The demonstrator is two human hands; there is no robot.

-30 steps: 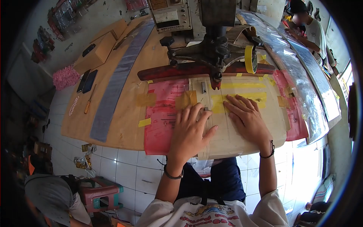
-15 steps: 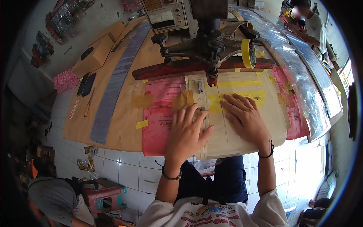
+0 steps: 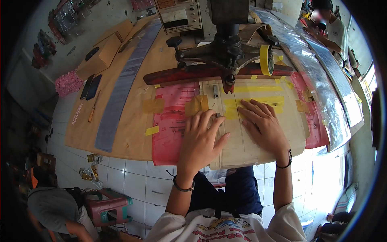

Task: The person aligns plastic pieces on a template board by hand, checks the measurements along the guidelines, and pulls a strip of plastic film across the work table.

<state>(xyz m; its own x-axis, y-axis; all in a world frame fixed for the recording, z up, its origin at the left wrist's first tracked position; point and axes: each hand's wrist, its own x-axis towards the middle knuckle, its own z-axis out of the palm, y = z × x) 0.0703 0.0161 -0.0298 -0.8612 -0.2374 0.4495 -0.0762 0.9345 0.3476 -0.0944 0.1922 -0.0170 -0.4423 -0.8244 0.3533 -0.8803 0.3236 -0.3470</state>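
My left hand [image 3: 200, 141] lies with fingers spread across the edge between a red sheet [image 3: 166, 143] and a pale taped board [image 3: 238, 151]. Its fingertips are beside a small metal piece [image 3: 219, 115]. Flat on the same board, my right hand [image 3: 264, 127] has its fingertips over yellow tape [image 3: 231, 109]. Neither hand holds anything. Just beyond them, a black machine head with a red bar [image 3: 181, 75] hangs over the board's far part. A second small metal piece [image 3: 215, 91] lies beyond my left fingertips. A roll of yellow tape [image 3: 265, 60] hangs on the machine.
On the left stand a cardboard box [image 3: 98, 58], two phones [image 3: 94, 87], a screwdriver [image 3: 94, 107] and a long bluish strip [image 3: 125, 88]. Clear plastic sheets [image 3: 310, 72] cover the right side. One person [image 3: 336, 34] is at the back right, another [image 3: 54, 207] at the lower left.
The view has shifted slightly. Both hands keep about the same place and pose on the board. The person at the lower left has moved an arm into view.
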